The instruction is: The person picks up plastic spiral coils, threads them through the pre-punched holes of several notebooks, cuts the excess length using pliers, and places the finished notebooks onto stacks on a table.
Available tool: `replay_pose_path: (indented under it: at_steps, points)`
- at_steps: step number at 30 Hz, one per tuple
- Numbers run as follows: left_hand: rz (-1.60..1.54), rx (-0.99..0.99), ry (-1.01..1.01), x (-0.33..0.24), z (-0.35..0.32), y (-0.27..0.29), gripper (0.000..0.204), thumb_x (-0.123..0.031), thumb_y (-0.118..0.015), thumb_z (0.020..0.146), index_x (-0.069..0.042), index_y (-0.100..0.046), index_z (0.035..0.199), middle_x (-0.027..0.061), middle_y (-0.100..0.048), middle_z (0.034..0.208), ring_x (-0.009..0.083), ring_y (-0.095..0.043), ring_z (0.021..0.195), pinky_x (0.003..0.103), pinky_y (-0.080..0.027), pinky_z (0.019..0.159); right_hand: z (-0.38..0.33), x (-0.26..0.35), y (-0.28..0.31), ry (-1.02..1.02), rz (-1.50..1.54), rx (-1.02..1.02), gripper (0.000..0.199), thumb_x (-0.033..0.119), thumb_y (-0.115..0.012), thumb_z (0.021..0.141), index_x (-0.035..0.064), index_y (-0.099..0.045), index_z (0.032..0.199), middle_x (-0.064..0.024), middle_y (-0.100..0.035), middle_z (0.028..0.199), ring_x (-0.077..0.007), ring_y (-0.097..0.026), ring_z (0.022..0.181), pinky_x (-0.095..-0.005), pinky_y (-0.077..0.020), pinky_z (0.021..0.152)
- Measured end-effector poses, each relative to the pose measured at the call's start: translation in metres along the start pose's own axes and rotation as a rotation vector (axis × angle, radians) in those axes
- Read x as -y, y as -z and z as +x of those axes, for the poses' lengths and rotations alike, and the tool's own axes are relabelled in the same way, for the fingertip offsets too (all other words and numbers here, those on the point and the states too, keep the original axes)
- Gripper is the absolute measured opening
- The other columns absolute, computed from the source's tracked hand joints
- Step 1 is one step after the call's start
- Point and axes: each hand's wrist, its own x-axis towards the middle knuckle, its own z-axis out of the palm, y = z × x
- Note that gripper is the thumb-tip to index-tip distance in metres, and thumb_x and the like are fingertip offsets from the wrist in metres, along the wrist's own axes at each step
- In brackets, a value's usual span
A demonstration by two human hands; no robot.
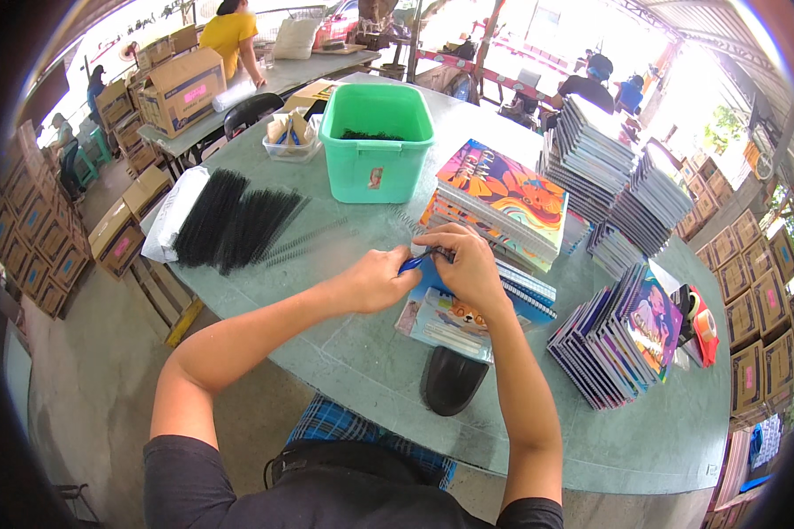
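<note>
My left hand (375, 279) grips a small blue-handled tool (412, 262) pointed at the spiral edge of a notebook. My right hand (463, 263) rests on that blue notebook (445, 317), fingers pinched at its wire binding near the tool's tip. The notebook lies flat on the grey-green table (344, 361) in front of me. Behind my hands sits a stack of colourful spiral notebooks (503, 198).
A green plastic bin (375, 141) stands at the back, with a pile of black spiral coils (234, 220) to its left. More notebook stacks (622, 339) fan out on the right. A black object (450, 379) lies near the table edge. Cardboard boxes (181, 88) and people surround the table.
</note>
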Motion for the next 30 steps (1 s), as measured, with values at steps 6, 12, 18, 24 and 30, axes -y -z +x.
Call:
replay_pose_path:
  at_steps: [6,12,18,24,30]
  points:
    - [0.120,-0.128,-0.002,0.004,-0.001,-0.008,0.042,-0.037,-0.052,0.088,0.006,-0.053,0.087,0.0252,-0.059,0.070,0.0400,-0.060,0.071,0.044,-0.044,0.064,-0.001,0.002,0.002,-0.031,0.008,0.021,0.029,0.000,-0.061,0.071,0.0073,-0.069,0.098,-0.0100,-0.059,0.101,-0.0263,-0.057,0.093,-0.0354,-0.0459,0.082]
    - [-0.502,0.240,0.300,-0.003,-0.012,-0.002,0.041,-0.037,-0.046,0.092,0.002,-0.055,0.100,0.0184,-0.063,0.086,0.0331,-0.063,0.073,0.044,-0.049,0.063,-0.004,-0.002,0.004,-0.153,0.023,-0.092,0.023,0.004,-0.068,0.066,-0.0037,-0.066,0.087,-0.0130,-0.054,0.096,-0.0269,-0.058,0.083,-0.0353,-0.0478,0.075]
    - [-1.381,0.485,0.574,-0.015,-0.012,0.000,0.043,-0.035,-0.032,0.095,0.001,-0.053,0.106,0.0156,-0.062,0.089,0.0329,-0.063,0.080,0.049,-0.049,0.070,-0.007,-0.002,-0.006,-0.094,-0.088,-0.200,0.018,0.003,-0.071,0.062,-0.0059,-0.065,0.076,-0.0129,-0.055,0.094,-0.0264,-0.058,0.083,-0.0333,-0.0488,0.072]
    - [-0.015,0.042,0.184,-0.014,-0.012,-0.014,0.042,-0.034,-0.038,0.095,0.007,-0.047,0.101,0.0271,-0.060,0.087,0.0410,-0.061,0.082,0.046,-0.047,0.073,-0.009,0.000,-0.015,-0.079,-0.137,-0.251,0.017,0.002,-0.069,0.064,-0.0065,-0.062,0.077,-0.0133,-0.053,0.097,-0.0288,-0.058,0.085,-0.0357,-0.0481,0.074]
    - [-0.025,-0.053,0.065,0.016,-0.019,0.000,0.035,-0.032,-0.055,0.088,0.002,-0.052,0.096,0.0148,-0.061,0.074,0.0265,-0.059,0.071,0.037,-0.046,0.066,-0.013,0.002,-0.006,-0.066,-0.051,-0.184,0.014,0.001,-0.068,0.067,-0.0053,-0.060,0.077,-0.0137,-0.050,0.100,-0.0319,-0.057,0.088,-0.0380,-0.0479,0.075]
